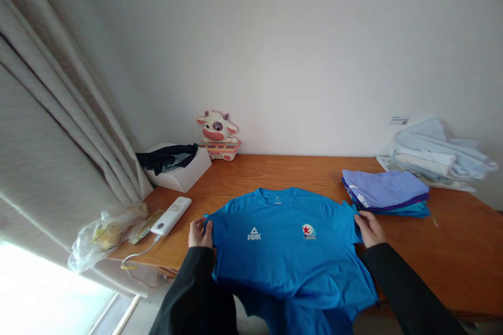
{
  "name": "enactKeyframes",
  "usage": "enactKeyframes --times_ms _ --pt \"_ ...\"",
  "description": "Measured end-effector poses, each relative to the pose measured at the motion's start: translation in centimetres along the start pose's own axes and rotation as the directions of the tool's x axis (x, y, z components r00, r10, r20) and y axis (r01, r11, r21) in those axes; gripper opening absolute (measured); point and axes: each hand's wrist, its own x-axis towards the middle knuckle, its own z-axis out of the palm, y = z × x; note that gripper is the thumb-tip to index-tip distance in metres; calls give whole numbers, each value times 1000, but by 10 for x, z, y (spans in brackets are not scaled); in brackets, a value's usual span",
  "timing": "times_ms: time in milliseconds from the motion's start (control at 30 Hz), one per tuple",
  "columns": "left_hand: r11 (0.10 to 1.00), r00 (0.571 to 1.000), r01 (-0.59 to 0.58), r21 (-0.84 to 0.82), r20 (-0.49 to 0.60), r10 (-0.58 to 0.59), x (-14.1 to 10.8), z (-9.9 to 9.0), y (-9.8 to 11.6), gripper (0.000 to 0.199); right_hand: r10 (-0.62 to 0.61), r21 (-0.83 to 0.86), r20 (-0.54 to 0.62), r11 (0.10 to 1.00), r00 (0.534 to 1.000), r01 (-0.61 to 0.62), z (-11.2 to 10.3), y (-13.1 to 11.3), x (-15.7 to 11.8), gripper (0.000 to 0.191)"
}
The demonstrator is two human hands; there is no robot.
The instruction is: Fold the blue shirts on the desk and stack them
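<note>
A blue short-sleeved T-shirt (275, 251) lies spread face up, its collar toward the wall and its lower part hanging over the table's front edge. White lettering and a small round emblem mark the chest. My left hand (200, 233) pinches the end of the sleeve on the left. On the other side, my right hand (370, 229) has its fingers closed on the opposite sleeve's end. Just beyond that hand sits a stack of folded clothes (385, 189), lilac on top with purple and blue below.
On the wooden table (298, 166) stand a cow-shaped toy keyboard (218, 136) and a white box (186, 175) with dark cloth on it. A white power bank (172, 216) with a cable and a plastic bag (104, 233) lie left. Pale folded cloths (440, 152) are piled at the back right.
</note>
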Motion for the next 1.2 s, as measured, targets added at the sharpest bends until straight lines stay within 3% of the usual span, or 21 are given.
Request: enactKeyframes --times_ms 67,100,167,233,267,367,433,467,533,633,767,867,933,1067,1200 --pt "998 993 -28 -56 116 34 -7 22 26 46 -77 128 98 990 992 64 23 -37 -15 62" --pt "997 975 -54 -60 212 66 -13 32 38 53 -127 180 199 979 972 92 34 -54 -24 63" --pt "993 915 -110 -41 386 117 -27 47 57 61 -185 201 403 973 896 111 51 -80 -41 67" --pt "987 856 -159 14 501 131 -38 55 64 54 -200 170 557 977 806 125 62 -90 -49 64" --pt "979 830 -196 53 541 137 -41 58 63 48 -209 145 590 978 780 153 65 -89 -50 59" --pt "894 714 -418 160 666 215 -41 65 46 45 -310 29 568 933 762 358 78 -66 -42 49" --pt "784 627 -575 233 741 240 -39 71 29 52 -379 -115 558 846 738 521 89 -43 -37 52" --pt "729 608 -623 283 761 225 -38 75 20 56 -389 -199 572 788 722 582 94 -31 -36 55" --pt "637 627 -657 403 761 165 -36 82 4 63 -358 -378 588 670 725 638 103 -12 -36 60" --pt "570 718 -596 565 693 64 -29 90 -6 67 -271 -586 544 555 795 590 112 1 -37 66" --pt "607 811 -439 662 583 -50 -13 100 6 76 -182 -693 462 537 868 481 120 -4 -31 74" --pt "655 844 -392 646 536 -24 -7 102 16 78 -152 -709 437 548 886 444 123 -9 -26 75" --pt "655 836 -439 615 546 47 -12 96 15 78 -148 -710 440 546 886 444 120 -7 -27 76" --pt "606 733 -592 532 667 131 -31 73 1 75 -159 -705 467 527 870 475 109 4 -35 77" --pt "577 731 -586 569 678 73 -41 65 0 83 -154 -680 461 572 874 459 105 -6 -38 78"
